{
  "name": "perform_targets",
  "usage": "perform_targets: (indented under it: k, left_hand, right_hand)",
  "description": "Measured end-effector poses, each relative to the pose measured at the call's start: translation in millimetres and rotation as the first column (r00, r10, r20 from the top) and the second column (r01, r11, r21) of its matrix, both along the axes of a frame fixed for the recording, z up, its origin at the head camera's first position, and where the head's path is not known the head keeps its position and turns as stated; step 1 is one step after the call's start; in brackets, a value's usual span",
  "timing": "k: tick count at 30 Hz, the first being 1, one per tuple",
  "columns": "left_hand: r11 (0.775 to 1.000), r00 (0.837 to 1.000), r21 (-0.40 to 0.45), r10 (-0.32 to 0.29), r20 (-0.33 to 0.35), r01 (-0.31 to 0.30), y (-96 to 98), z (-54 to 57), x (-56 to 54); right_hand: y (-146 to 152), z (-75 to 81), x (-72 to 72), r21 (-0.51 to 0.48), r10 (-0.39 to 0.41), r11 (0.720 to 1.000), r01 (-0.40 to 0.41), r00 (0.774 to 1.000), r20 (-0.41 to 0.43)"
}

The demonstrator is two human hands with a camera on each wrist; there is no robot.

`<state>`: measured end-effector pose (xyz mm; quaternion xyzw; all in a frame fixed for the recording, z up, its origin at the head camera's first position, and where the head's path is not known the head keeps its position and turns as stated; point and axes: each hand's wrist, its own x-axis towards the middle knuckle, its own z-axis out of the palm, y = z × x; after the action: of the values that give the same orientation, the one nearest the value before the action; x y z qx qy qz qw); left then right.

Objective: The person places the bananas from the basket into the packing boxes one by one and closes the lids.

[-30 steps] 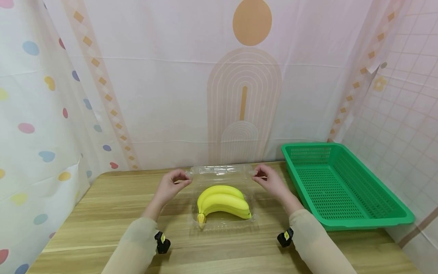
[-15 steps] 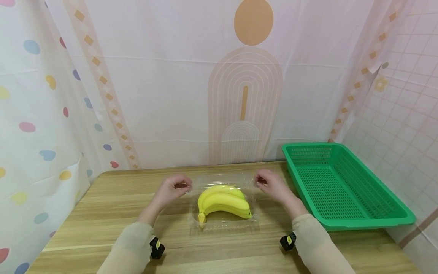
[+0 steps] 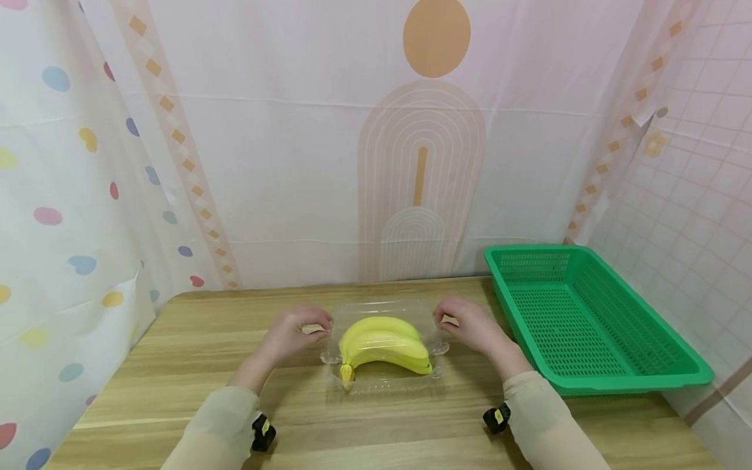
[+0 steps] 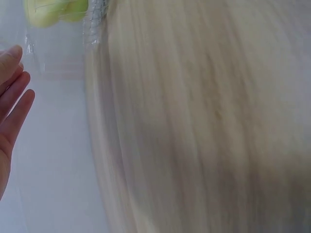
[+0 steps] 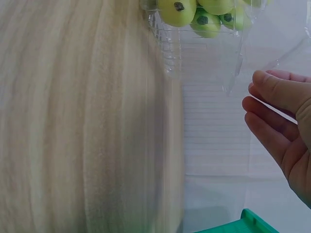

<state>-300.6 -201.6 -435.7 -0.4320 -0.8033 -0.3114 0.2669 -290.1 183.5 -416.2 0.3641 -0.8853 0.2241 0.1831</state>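
A bunch of yellow bananas [image 3: 382,343] lies in a clear plastic clamshell container [image 3: 405,390] on the wooden table. Its clear lid [image 3: 382,307] is tilted forward over the fruit, with small tabs at both sides. At the lid's left edge my left hand [image 3: 296,329] pinches with thumb and fingers. My right hand [image 3: 470,323] pinches the opposite edge in the same way. Both wrist views show the thumb near the fingertips, beside thin clear plastic whose exact contact is hard to see. Banana tips [image 5: 177,10] show through the container's wall in the right wrist view.
A green slotted plastic basket [image 3: 611,384] stands on the right of the wooden table [image 3: 376,434]. Patterned curtains [image 3: 282,163] hang behind the table and at both sides. A small black camera sits at each wrist.
Both hands have come down and toward me from the container's far side. The lid, lying back behind the bananas before, has swung forward over them. The bananas and basket stay put.
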Motion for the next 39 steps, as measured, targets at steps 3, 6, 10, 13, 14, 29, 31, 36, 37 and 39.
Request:
perform_targets:
  k: [3,6,10,13,14,29,31,36,37,39]
  left_hand:
    - [0.999,0.999,-0.044,0.003,-0.051,-0.005,-0.3,0.2,1.6]
    - [0.997,0.998,-0.077,-0.008,-0.065,0.003,-0.4,0.2,3.1]
    - [0.994,0.997,-0.113,-0.020,-0.074,0.012,-0.3,0.2,4.8]
    - [0.990,0.996,-0.142,-0.019,-0.085,0.007,-0.6,0.7,5.8]
    - [0.989,0.996,-0.150,-0.018,-0.088,0.005,-0.8,1.0,6.1]
    - [0.977,0.997,-0.212,-0.010,-0.077,-0.007,-1.7,4.3,7.9]
    - [0.976,0.997,-0.216,-0.013,-0.080,-0.005,-1.9,4.6,8.0]
    - [0.972,0.996,-0.234,-0.011,-0.087,-0.010,-2.5,5.7,8.9]
    - [0.972,0.996,-0.237,-0.009,-0.084,-0.011,-2.7,5.8,9.1]
    - [0.970,0.997,-0.242,-0.002,-0.077,-0.017,-3.1,6.3,10.0]
  right_hand:
    - [0.2,0.1,0.8,0.043,0.003,0.999,-0.003,1.000,-0.012]
    - [0.7,-0.5,0.9,0.072,0.008,0.997,-0.006,1.000,-0.029]
    - [1.2,-1.6,0.9,0.097,0.021,0.995,-0.017,0.999,-0.049]
    - [0.8,-2.4,0.8,0.117,0.027,0.993,-0.020,0.998,-0.051]
    - [0.6,-2.6,0.8,0.125,0.026,0.992,-0.019,0.998,-0.053]
    - [1.5,-4.4,1.0,0.151,0.057,0.988,-0.039,0.992,-0.113]
    - [1.9,-4.3,1.4,0.149,0.057,0.988,-0.039,0.992,-0.116]
    - [2.6,-3.9,4.2,0.146,0.044,0.989,-0.025,0.990,-0.132]
    - [2.4,-3.8,5.1,0.146,0.041,0.989,-0.021,0.990,-0.136]
    - [2.0,-3.7,7.0,0.146,0.031,0.989,-0.009,0.989,-0.147]
